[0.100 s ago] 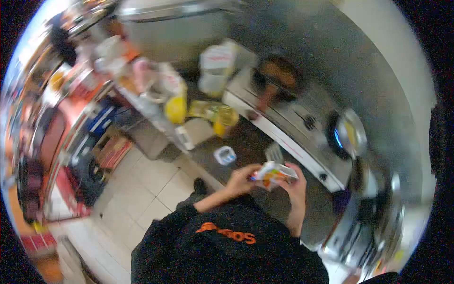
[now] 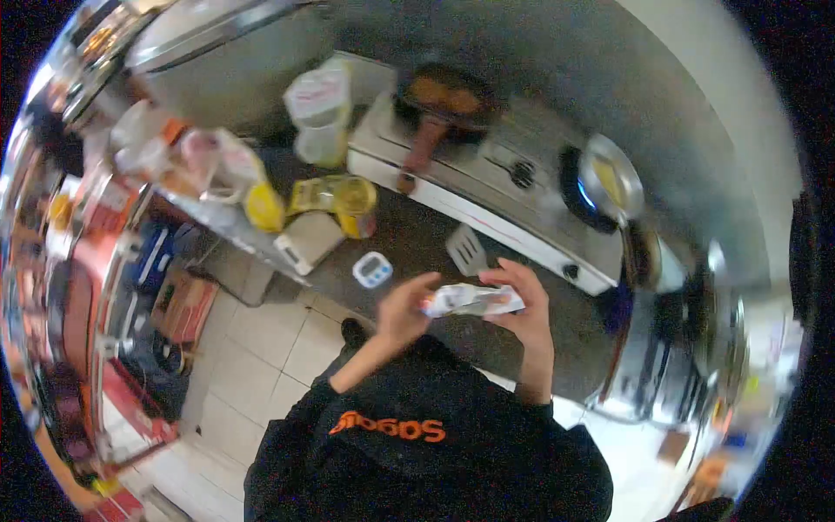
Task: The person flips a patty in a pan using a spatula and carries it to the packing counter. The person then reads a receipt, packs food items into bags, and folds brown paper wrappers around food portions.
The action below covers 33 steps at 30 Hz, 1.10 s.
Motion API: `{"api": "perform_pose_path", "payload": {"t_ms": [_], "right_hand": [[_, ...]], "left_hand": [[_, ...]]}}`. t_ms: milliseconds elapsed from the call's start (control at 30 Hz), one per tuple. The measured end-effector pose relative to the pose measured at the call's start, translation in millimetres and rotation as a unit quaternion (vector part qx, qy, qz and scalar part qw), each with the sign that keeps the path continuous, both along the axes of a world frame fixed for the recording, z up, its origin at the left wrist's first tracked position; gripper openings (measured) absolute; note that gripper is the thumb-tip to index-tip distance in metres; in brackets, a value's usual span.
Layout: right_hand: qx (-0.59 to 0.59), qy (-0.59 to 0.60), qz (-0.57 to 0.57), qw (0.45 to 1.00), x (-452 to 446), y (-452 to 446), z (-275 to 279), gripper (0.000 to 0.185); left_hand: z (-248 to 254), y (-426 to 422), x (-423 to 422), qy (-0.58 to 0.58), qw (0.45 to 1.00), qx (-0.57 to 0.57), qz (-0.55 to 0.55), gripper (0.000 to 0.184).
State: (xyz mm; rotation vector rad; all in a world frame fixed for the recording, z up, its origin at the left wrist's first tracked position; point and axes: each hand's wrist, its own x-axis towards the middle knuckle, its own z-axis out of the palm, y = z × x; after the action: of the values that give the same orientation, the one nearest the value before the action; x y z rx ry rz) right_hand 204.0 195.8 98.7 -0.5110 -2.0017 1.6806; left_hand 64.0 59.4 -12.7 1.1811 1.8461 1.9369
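Observation:
Between my two hands is a small white food packet [image 2: 474, 299] with some coloured print, held level above the dark counter. My left hand [image 2: 407, 311] grips its left end, with the fingers bent round the edge. At the other end, the thumb and fingers of my right hand [image 2: 524, 304] pinch the packet. Just beyond it lies a slotted spatula [image 2: 467, 250] on the counter. A white and blue digital timer [image 2: 373, 270] rests to the left of my hands. The print on the packet is too blurred to read.
A gas stove [image 2: 496, 213] carries a brown-handled pan [image 2: 444, 96] and a small frying pan [image 2: 611, 177] over a blue flame. Left of it stand a yellow-labelled can [image 2: 355, 206], a kitchen scale [image 2: 310, 242] and a white container [image 2: 320, 109]. Metal pans [image 2: 661, 365] crowd the right.
The packet has been turned, so its orange print shows less and more of its white side faces me. The head view has swung, shifting the stove and counter leftward.

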Motion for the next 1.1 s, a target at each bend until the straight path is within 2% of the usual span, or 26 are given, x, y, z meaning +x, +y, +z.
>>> {"api": "perform_pose_path", "payload": {"t_ms": [67,133,200,233,333,400,433,500,533,567,667,700,800,833,933,967,1067,1100], "right_hand": [[0.069,0.049,0.029,0.996,-9.8,-11.7,-10.5,0.081],[0.047,0.095,0.021,0.994,-4.9,-27.7,6.4,0.076],[0.04,0.132,0.023,0.99,-1.0,-34.8,21.1,0.071],[0.039,0.146,0.028,0.988,4.2,-34.9,25.5,0.068],[0.052,0.137,0.027,0.989,18.8,-28.0,25.8,0.057],[0.034,0.122,0.017,0.992,27.9,-20.9,11.7,0.048],[0.084,0.066,-0.012,0.994,27.9,-19.0,5.8,0.031],[0.138,-0.025,-0.069,0.988,26.5,-15.3,-15.6,0.023],[0.163,-0.071,-0.094,0.98,24.8,-12.8,-28.0,0.019],[0.189,-0.09,-0.126,0.97,23.0,-13.0,-41.4,0.017],[0.106,-0.117,-0.085,0.984,14.8,-18.3,-61.5,0.018],[0.172,-0.125,-0.072,0.974,10.2,-20.9,-67.4,0.016],[0.227,-0.136,-0.016,0.964,-9.0,-40.9,-65.6,0.018],[0.159,-0.149,0.031,0.976,-17.8,-51.2,-54.6,0.016],[0.187,-0.111,0.117,0.969,-39.9,-90.9,-72.1,0.015],[0.192,-0.104,0.155,0.963,-51.3,-106.6,-74.6,0.017],[0.186,-0.199,0.286,0.919,-84.4,-164.7,-95.3,0.02],[0.194,-0.219,0.345,0.892,-98.2,-182.6,-108.9,0.026]], "left_hand": [[10.5,-25.0,-24.8,0.092,0.995,0.019,0.027,0.051],[-5.2,-27.2,-18.3,0.042,0.995,0.095,0.007,0.052],[-13.4,-25.0,-10.9,-0.052,0.991,0.122,0.001,0.058],[-13.0,-24.6,-7.5,-0.101,0.989,0.109,-0.015,0.06],[-3.4,-24.9,-15.4,-0.022,0.997,0.004,-0.067,0.064],[4.1,-24.3,-23.9,0.026,0.983,-0.133,-0.125,0.064],[-5.4,-20.7,-24.1,0.015,0.976,-0.157,-0.153,0.059],[-52.2,-18.8,-19.4,-0.012,0.975,-0.153,-0.159,0.058],[-54.9,-15.6,-15.6,-0.028,0.975,-0.151,-0.159,0.057],[-58.4,-14.3,-7.8,-0.083,0.963,-0.214,-0.144,0.054],[-52.6,-2.2,-4.9,-0.066,0.954,-0.276,-0.097,0.052],[-53.3,0.3,-9.5,0.016,0.96,-0.259,-0.109,0.052],[-39.8,-18.7,-10.4,0.146,0.969,-0.199,-0.011,0.051],[-32.3,-28.5,-12.7,0.164,0.966,-0.2,-0.002,0.045],[-61.2,-87.4,-34.2,0.098,0.958,-0.223,-0.153,0.041],[-84.5,-111.7,-35.0,0.034,0.967,-0.202,-0.151,0.04],[-124.4,-194.0,-43.6,0.004,0.936,-0.317,-0.155,0.034],[-144.8,-221.9,-49.6,-0.071,0.916,-0.355,-0.17,0.03]]}}
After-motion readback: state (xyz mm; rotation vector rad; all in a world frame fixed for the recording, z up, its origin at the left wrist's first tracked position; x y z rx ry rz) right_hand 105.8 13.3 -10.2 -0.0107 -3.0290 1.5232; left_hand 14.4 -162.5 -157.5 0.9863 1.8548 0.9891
